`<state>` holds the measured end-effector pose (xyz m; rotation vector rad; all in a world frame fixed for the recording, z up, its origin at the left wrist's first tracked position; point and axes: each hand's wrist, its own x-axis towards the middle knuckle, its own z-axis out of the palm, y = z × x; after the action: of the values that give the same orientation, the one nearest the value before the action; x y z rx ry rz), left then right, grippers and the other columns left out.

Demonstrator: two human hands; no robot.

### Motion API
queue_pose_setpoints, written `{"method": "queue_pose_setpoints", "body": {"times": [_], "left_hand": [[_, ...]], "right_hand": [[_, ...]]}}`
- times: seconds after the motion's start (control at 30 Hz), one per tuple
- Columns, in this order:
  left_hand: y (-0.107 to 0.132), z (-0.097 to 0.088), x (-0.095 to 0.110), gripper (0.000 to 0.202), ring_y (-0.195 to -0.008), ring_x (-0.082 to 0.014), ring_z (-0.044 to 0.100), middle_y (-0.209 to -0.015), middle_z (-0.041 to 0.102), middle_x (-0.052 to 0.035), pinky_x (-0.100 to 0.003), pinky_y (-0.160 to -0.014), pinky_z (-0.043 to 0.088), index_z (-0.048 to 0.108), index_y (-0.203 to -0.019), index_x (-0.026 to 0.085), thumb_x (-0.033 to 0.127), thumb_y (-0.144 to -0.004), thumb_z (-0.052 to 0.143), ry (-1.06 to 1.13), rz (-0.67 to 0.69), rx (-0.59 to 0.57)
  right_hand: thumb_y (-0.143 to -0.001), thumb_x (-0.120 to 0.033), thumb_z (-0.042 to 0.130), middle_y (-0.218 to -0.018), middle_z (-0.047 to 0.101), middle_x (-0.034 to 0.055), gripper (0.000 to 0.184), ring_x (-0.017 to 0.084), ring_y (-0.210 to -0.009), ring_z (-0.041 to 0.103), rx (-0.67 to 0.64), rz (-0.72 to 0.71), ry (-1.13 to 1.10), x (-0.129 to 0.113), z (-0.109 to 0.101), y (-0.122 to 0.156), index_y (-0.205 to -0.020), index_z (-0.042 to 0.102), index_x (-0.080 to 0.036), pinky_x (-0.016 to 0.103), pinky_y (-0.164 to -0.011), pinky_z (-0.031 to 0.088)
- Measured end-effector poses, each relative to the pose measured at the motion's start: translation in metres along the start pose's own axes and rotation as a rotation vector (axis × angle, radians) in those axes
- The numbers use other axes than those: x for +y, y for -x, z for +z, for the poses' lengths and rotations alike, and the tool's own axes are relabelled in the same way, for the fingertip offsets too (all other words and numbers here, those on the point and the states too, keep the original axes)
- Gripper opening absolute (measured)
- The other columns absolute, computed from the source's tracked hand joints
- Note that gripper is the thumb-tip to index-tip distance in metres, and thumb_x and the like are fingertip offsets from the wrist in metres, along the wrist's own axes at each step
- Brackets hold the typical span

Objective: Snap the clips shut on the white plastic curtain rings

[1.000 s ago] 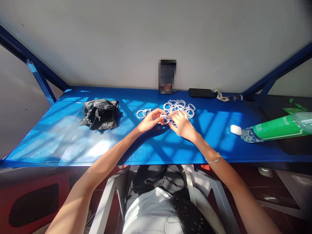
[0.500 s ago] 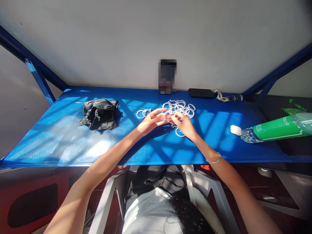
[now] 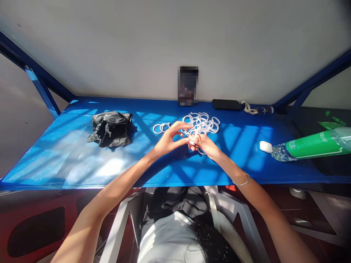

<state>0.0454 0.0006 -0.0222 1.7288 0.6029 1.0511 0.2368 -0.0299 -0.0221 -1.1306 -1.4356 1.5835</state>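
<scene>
My right hand (image 3: 206,144) pinches a white plastic curtain ring (image 3: 194,138) over the front of a loose pile. My left hand (image 3: 172,137) curls in from the left, its thumb tip against that same ring and its index finger reaching along the far side. Finger overlap and glare hide the exact grip. Behind the hands lies the pile of white curtain rings (image 3: 214,126), several with small clips or loops. Two more rings (image 3: 157,128) lie left of the pile, beside my left hand. Another ring (image 3: 202,151) shows partly beneath my right hand.
A crumpled black plastic bag (image 3: 111,129) sits on the blue table (image 3: 164,170) at left. Against the wall are a propped, blurred device (image 3: 188,86), a black phone (image 3: 227,105) and glasses (image 3: 264,110). At right are a white case (image 3: 265,147) and a green-labelled bottle (image 3: 315,146).
My hands have shifted slightly toward me. The left thumb and index finger have spread apart, and the ring has turned and moved closer to my right fingers.
</scene>
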Motion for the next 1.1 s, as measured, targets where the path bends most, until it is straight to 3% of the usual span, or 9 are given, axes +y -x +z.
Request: {"method": "queue_pose_setpoints", "body": {"times": [0.27, 0.47, 0.63, 0.77, 0.97, 1.1], "left_hand": [[0.005, 0.007, 0.006, 0.045, -0.125, -0.0278, 0.057, -0.129, 0.064, -0.0121, -0.043, -0.108, 0.046, 0.063, -0.131, 0.022, 0.034, -0.088, 0.068, -0.206, 0.115, -0.208], [0.006, 0.009, 0.005, 0.049, -0.123, -0.0288, 0.058, -0.131, 0.064, -0.0115, -0.045, -0.106, 0.047, 0.061, -0.134, 0.023, 0.030, -0.086, 0.066, -0.324, 0.140, -0.252], [0.007, 0.009, 0.003, 0.042, -0.110, -0.0282, 0.062, -0.120, 0.068, -0.0128, -0.043, -0.098, 0.049, 0.063, -0.128, 0.022, 0.040, -0.090, 0.063, -0.488, 0.128, -0.109], [0.007, 0.007, 0.001, 0.042, -0.092, -0.0270, 0.063, -0.102, 0.068, -0.0140, -0.040, -0.086, 0.049, 0.064, -0.125, 0.018, 0.042, -0.091, 0.060, -0.638, 0.107, 0.059], [0.008, 0.008, -0.003, 0.033, -0.081, -0.0256, 0.061, -0.089, 0.066, -0.0120, -0.036, -0.079, 0.046, 0.068, -0.116, 0.021, 0.041, -0.091, 0.061, -0.726, 0.109, 0.113], [0.007, 0.008, -0.007, 0.034, -0.075, -0.0236, 0.058, -0.084, 0.064, -0.0110, -0.034, -0.075, 0.044, 0.067, -0.118, 0.019, 0.040, -0.093, 0.056, -0.769, 0.140, 0.124]], "right_hand": [[-0.084, -0.042, 0.060, -0.058, 0.053, -0.0006, 0.032, 0.015, -0.056, 0.050, -0.141, -0.074, 0.162, -0.005, 0.007, 0.003, -0.060, 0.054, -0.022, 0.030, -0.054, 0.043], [-0.084, -0.048, 0.058, -0.060, 0.053, -0.0023, 0.031, 0.013, -0.052, 0.048, -0.065, -0.023, 0.178, -0.003, 0.006, 0.001, -0.067, 0.055, -0.023, 0.028, -0.051, 0.042], [-0.083, -0.050, 0.061, -0.061, 0.056, -0.0003, 0.033, 0.014, -0.055, 0.051, 0.003, -0.048, 0.188, 0.000, 0.001, -0.003, -0.068, 0.055, -0.021, 0.028, -0.051, 0.043], [-0.094, -0.052, 0.048, -0.070, 0.063, 0.0039, 0.036, 0.017, -0.062, 0.059, 0.099, -0.046, 0.138, -0.003, -0.003, -0.002, -0.081, 0.060, -0.020, 0.029, -0.051, 0.044], [-0.089, -0.071, 0.048, -0.061, 0.053, 0.0003, 0.051, 0.015, -0.054, 0.050, 0.139, -0.020, 0.083, -0.005, -0.004, 0.000, -0.075, 0.053, -0.022, 0.029, -0.047, 0.037], [-0.086, -0.074, 0.051, -0.059, 0.047, -0.0006, 0.055, 0.013, -0.052, 0.044, 0.106, -0.024, 0.078, -0.008, -0.005, 0.001, -0.069, 0.051, -0.022, 0.029, -0.047, 0.035]]}}
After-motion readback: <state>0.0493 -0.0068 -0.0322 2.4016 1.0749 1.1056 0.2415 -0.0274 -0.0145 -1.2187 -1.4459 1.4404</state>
